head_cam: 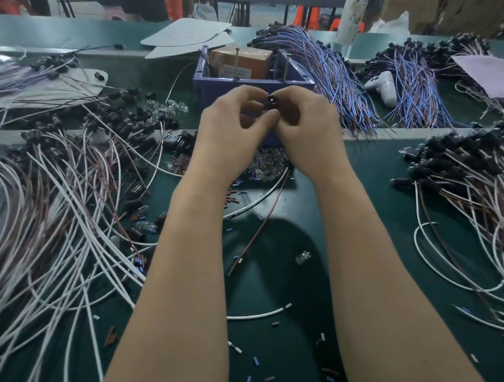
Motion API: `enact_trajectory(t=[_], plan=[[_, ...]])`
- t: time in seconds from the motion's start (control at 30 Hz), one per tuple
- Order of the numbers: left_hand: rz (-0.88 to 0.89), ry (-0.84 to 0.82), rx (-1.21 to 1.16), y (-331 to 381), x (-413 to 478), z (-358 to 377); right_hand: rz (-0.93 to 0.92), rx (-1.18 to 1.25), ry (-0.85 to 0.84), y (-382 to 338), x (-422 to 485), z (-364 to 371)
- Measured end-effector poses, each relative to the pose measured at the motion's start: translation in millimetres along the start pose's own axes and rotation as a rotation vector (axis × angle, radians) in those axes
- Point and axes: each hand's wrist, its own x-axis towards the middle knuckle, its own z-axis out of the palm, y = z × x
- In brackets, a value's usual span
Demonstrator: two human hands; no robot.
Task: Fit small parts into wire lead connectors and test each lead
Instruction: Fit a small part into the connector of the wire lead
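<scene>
Forearms (189, 259) reach from near desk (270, 285) edge to mid-desk. Right grip (302, 120) curls round black connector (270, 100), socket facing camera, probably for sighting; left grip (231, 124) pinches its rim, any part there hidden. Bulbs (268, 164) heaped just below, likely for short reach. 2 wires (260, 227) trail nearward.

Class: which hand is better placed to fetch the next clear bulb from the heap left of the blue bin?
Probably left: the clear bulbs lie on the left hand's side, while the right hand pinches the black connector.
</scene>
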Motion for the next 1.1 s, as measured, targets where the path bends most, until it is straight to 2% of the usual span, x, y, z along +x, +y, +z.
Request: enact_trajectory(t=[0.2,0.53,0.67,1.1], plan=[[-0.004,0.067,-0.018,-1.8,0.2,3.6,-0.033,0.021,-0.064,-4.0,-2.1,3.8],[0.006,0.065,-0.120,-3.7,-0.7,2.2,0.152,0.251,-0.155,7.9,-2.6,9.0],[0.006,0.003,-0.094,-3.1,-2.0,2.2,0.109,0.197,-0.099,10.2,-3.5,6.6],[0.078,0.022,0.027,-5.1,-1.3,-1.6,0.004,0.150,-0.064,15.5,-8.0,9.2]])
